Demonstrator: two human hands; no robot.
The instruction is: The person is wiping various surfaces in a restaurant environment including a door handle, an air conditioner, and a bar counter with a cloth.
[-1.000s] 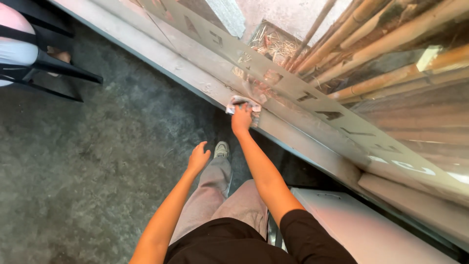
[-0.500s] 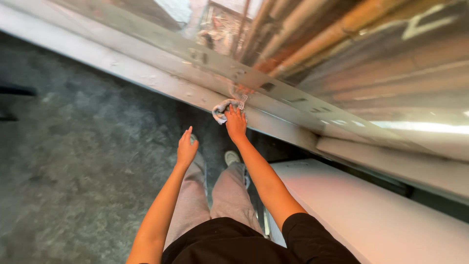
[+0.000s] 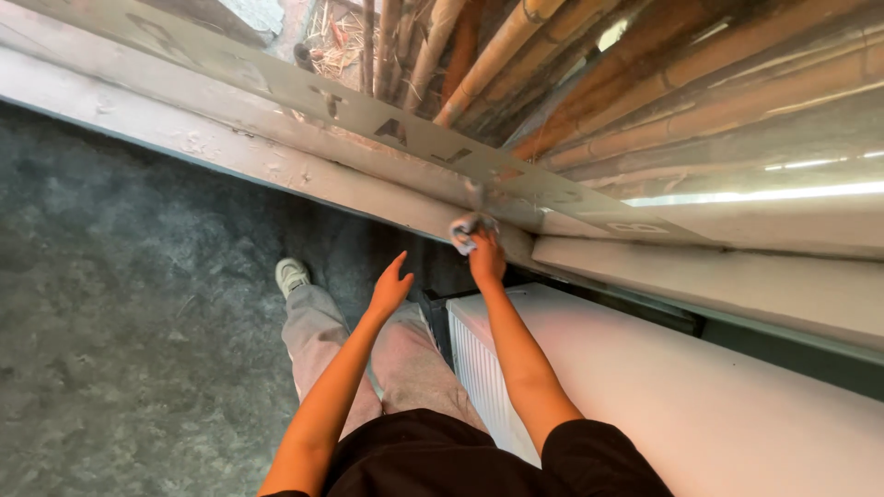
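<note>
My right hand [image 3: 485,259] presses a small crumpled white cloth [image 3: 468,228] against the lower edge of a glass pane, just above the pale window frame [image 3: 276,156]. My left hand [image 3: 390,287] hangs free a little lower and to the left, with its fingers loosely spread and nothing in it. Through the glass I see a bundle of bamboo poles [image 3: 589,101] and faint cut-out letters on a frosted strip [image 3: 396,129].
A white radiator [image 3: 663,396] runs along the wall under the window, right beside my right leg. Dark grey carpet [image 3: 120,313] covers the floor on the left. My white shoe [image 3: 291,273] and pale trousers show below my arms.
The view has shifted along the window to the right, and the radiator now lies directly under my right arm. My right hand stays on the cloth against the glass.
</note>
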